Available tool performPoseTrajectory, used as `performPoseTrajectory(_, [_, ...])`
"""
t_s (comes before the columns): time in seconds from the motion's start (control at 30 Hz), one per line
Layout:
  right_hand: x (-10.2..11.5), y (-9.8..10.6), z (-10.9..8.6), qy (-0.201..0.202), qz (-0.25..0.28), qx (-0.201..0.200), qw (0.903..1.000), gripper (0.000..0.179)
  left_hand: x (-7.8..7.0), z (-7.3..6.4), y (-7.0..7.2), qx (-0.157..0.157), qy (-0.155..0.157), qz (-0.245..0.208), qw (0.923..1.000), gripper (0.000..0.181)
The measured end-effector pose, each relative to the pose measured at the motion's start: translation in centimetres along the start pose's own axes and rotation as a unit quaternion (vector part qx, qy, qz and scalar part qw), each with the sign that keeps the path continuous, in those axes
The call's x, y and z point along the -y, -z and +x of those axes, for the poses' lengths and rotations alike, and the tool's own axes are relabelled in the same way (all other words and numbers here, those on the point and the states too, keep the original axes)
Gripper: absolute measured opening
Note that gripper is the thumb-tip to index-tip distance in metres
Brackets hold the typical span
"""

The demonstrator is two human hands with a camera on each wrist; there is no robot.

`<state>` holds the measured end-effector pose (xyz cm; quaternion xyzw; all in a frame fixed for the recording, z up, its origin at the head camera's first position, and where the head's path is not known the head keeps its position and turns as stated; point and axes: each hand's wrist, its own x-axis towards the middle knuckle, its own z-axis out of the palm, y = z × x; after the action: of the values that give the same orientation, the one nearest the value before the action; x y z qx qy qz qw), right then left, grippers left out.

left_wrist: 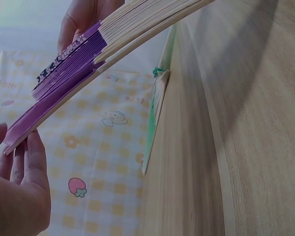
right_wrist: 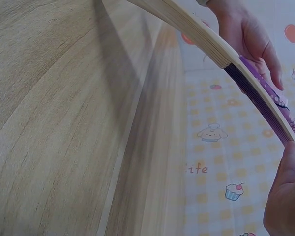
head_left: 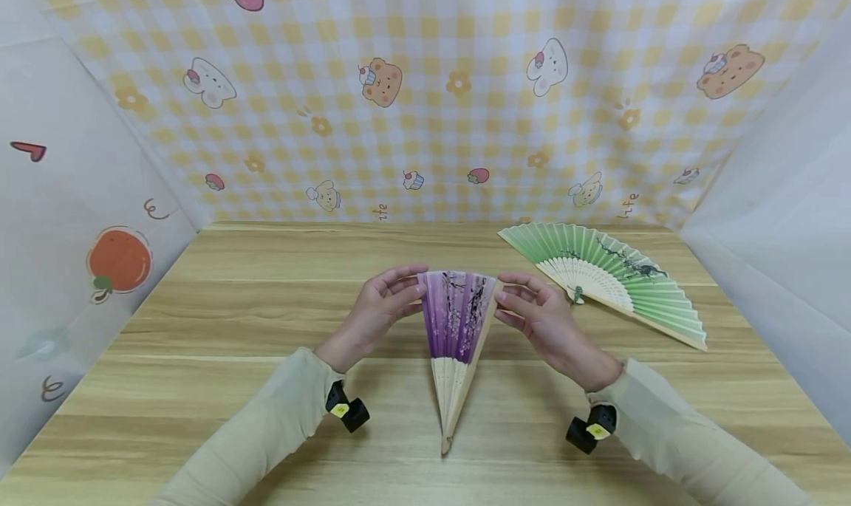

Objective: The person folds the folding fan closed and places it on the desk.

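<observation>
Far left, a white sheet (head_left: pixel 60 196) with a large red-orange fruit print (head_left: pixel 120 261), beside a pale wood-grain table (head_left: pixel 219 329). Next, a beige sleeve (head_left: pixel 266 425) reaching in from the lower left, a black wrist camera (head_left: pixel 346 408) below its cuff. Past the cuff, the left hand (head_left: pixel 372 314), thumb and fingers pinching the upper left edge of a purple fan (head_left: pixel 459 314). At centre, that fan, between both hands and partly spread into a narrow wedge: purple leaf with dark branches and pale pink blossoms, cream ribs below, pivot end toward the person. Leaf end raised off the tabletop; cannot tell about contact between pivot end and wood. Behind, right across the back, a yellow-and-white checked cloth (head_left: pixel 425 133) with cartoon animals, flowers and strawberries. Then the right hand (head_left: pixel 548 325), thumb and fingers pinching the fan's upper right edge; another camera (head_left: pixel 590 429) and beige sleeve (head_left: pixel 691 432) below. Farther right, well apart from the purple one, a green fan (head_left: pixel 665 305), widely spread on the table, green tassel (head_left: pixel 577 293) near its pivot.
</observation>
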<state>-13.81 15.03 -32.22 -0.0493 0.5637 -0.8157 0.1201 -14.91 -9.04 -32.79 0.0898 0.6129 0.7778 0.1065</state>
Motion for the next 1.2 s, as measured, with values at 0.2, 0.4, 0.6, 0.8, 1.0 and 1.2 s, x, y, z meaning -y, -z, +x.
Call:
performPoseTrajectory(0.2, [0.03,0.0,-0.03,-0.001,-0.004,0.001,1.0,0.022,0.05,-0.03,-0.12,0.005,-0.004,-0.005,1.0,0.042])
performPoseTrajectory(0.4, [-0.02,0.05,-0.14,0.0,-0.006,0.003,1.0,0.022,0.15,-0.12,-0.2,0.014,-0.008,-0.007,0.9998,0.043])
performPoseTrajectory(0.6, [0.0,-0.03,-0.27,0.0,-0.011,0.004,0.9999,0.021,0.38,-0.08,-0.23,0.015,-0.006,-0.009,0.9998,0.043])
performPoseTrajectory(0.8, [0.05,-0.07,-0.38,0.0,-0.018,0.005,0.9998,0.021,0.41,-0.13,-0.35,0.012,-0.009,-0.007,0.9999,0.045])
performPoseTrajectory(1.0, [0.11,-0.21,-0.5,0.0,-0.021,0.009,0.9997,0.021,0.42,-0.16,-0.45,0.01,-0.014,-0.003,0.9998,0.044])
performPoseTrajectory(1.2, [0.13,-0.31,-0.59,0.0,-0.022,0.006,0.9998,0.021,0.46,-0.16,-0.54,0.01,-0.016,-0.004,0.9998,0.044])
